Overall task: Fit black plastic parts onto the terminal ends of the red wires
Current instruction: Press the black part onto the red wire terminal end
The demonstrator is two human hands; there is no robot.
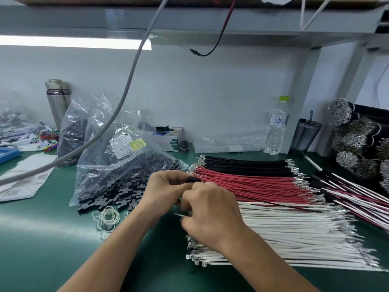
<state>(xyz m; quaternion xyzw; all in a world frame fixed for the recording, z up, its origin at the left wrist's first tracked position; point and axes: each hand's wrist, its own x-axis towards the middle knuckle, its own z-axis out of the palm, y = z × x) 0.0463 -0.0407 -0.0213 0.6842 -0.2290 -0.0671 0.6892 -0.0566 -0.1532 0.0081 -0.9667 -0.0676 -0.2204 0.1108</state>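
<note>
Hands: left hand and right hand meet at centre frame, fingers curled in, so that part and wire can be steadied against each other.
Left grip: pinches a small black plastic part at its fingertips, turned toward the wire ends.
Right grip: fingers curled over something thin; a metal terminal tip pokes out beneath, but which wire it belongs to is hidden.
Red wires: laid flat right of centre, terminals lined up toward the hands, probably for quick one-at-a-time picking.
Neighbours: black wires just behind, white wires in front, sorted by colour.
Supply: clear bag of black parts left of centre, mouth spilling toward the left hand.
Fitted harnesses: piled at right edge, likely the done stack.
</note>
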